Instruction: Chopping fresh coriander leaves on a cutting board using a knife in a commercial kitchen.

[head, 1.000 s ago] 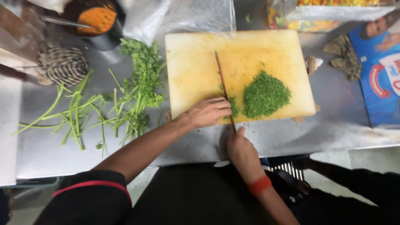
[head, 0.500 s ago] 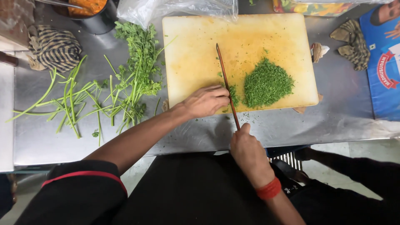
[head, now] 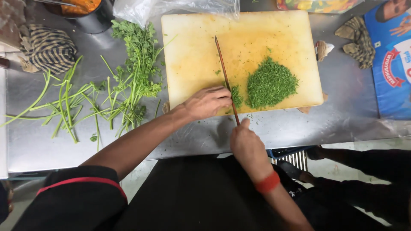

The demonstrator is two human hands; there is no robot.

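A yellowed cutting board (head: 201, 47) lies on a steel counter. On its right half sits a heap of finely chopped green herbs (head: 270, 83). My right hand (head: 247, 144) grips the handle of a knife (head: 224, 72), whose thin blade stands on edge across the board, pointing away from me. My left hand (head: 206, 102) rests with curled fingers on the board's near edge, pressed against the blade's left side beside a small clump of herbs (head: 236, 96).
Uncut leafy herbs (head: 137, 68) and bare green stems (head: 64, 105) lie on the counter (head: 43, 145) left of the board. A striped cloth (head: 47, 49) and a dark pot (head: 87, 15) stand at the back left. Clear plastic (head: 171, 6), another cloth (head: 357, 38) and a blue packet (head: 391, 64) lie behind and to the right.
The view has shifted a little between frames. Both hands stay at the board's near edge with the knife, and the herb heap looks unchanged.
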